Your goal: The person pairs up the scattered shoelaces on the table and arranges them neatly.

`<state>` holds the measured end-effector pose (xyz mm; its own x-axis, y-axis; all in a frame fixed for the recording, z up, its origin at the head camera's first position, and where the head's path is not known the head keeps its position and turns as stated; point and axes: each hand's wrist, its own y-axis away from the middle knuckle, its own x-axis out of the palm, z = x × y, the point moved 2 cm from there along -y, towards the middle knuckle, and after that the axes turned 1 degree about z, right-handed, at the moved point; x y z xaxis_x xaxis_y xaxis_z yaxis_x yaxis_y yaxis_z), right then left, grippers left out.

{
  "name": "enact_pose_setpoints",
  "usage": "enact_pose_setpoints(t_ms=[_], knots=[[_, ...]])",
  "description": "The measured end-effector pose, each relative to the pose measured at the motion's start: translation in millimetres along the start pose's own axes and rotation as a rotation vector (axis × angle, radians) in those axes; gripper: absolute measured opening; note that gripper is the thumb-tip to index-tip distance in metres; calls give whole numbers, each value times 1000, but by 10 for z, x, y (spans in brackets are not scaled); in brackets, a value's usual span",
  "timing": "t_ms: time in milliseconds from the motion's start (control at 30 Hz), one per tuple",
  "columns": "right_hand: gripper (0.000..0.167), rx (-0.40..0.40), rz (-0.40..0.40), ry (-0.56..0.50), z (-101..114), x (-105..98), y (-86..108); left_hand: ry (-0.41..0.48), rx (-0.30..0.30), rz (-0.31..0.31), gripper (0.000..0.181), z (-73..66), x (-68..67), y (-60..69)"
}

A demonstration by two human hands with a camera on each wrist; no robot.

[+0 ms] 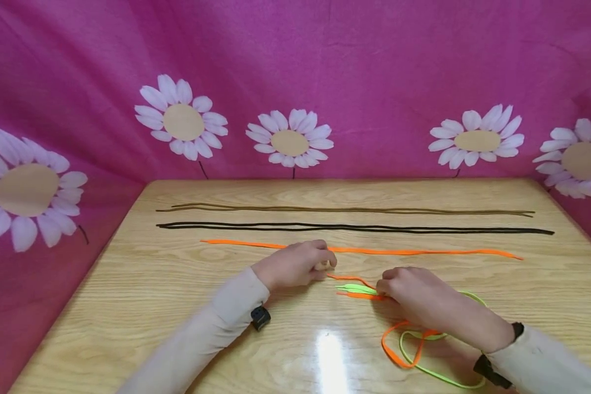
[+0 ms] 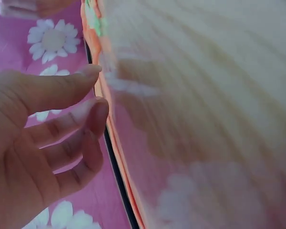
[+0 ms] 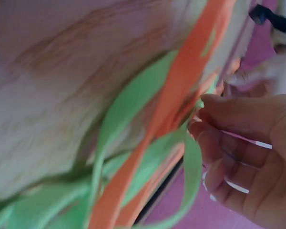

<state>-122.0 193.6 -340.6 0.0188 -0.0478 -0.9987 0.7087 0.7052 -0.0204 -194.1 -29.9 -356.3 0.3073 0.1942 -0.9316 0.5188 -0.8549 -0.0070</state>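
Observation:
My right hand [image 1: 423, 295] pinches a green shoelace [image 3: 193, 157] between thumb and forefinger. Orange lace [image 1: 358, 296] runs close beside it at the fingers; whether it is pinched too, I cannot tell. The lace ends stick out leftward from the hand, and loose orange and green loops [image 1: 409, 358] lie on the table beneath the wrist. Near an orange lace end [image 1: 337, 277] my left hand [image 1: 297, 265] hovers, its fingers loosely bent. In the left wrist view a gap shows between thumb [image 2: 88, 76] and forefinger, with nothing held. Behind that hand stretches another orange shoelace [image 1: 399, 252].
Farther back on the wooden table [image 1: 143, 306] lie a doubled black lace [image 1: 374, 229] and a doubled brown lace [image 1: 325, 208], both stretched sideways. A pink cloth with daisies [image 1: 384, 71] hangs behind and at the sides.

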Motion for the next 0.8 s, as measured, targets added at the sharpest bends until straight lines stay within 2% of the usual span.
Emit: enact_pose_setpoints(t_ms=[67,200,367,500,700,800], knots=[[33,7,24,25,35,28,-35,-9,13,14,19,-34,23,-57],[33,30,44,52,62,58,-69,6,40,29,6,-68,44,-123],[32,19,31,77,67,83,-94,-1,69,33,12,-75,40,-135],[32,12,19,76,72,99,-106,8,61,36,14,-75,44,-128],[35,14,-16,-14,46,26,-90,70,21,13,13,-73,29,-79],[35,13,-103,-78,-23,-131,-51,83,15,-45,13,-57,-59,-7]])
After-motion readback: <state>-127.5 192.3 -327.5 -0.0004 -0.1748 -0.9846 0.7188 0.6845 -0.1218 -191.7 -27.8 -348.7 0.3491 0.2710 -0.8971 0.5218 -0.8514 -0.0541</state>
